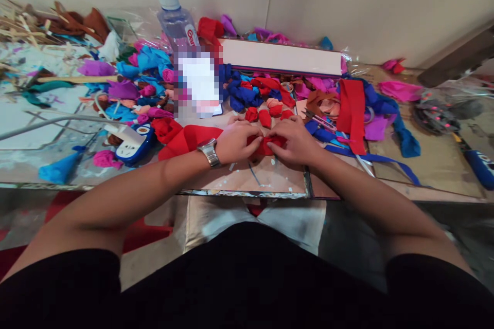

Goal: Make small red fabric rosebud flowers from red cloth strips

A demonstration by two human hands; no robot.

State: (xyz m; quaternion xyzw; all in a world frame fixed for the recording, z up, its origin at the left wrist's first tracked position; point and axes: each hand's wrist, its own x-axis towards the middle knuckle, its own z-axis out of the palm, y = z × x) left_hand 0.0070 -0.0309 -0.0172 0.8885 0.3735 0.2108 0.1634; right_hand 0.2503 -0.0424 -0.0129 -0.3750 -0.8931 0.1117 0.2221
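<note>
Red cloth point(266, 145) sits btwn both hands on tabletop point(239, 177), pinched by left hand point(237, 141) & right hand point(293, 141), fingertips nearly meeting over it.

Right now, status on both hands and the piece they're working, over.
Left hand and right hand both pinched on red fabric piece at table edge. Small red rolled pieces just beyond. Scissors right of hands.

A water bottle point(176, 20) stands behind blue fabric scraps point(241, 93).
</note>
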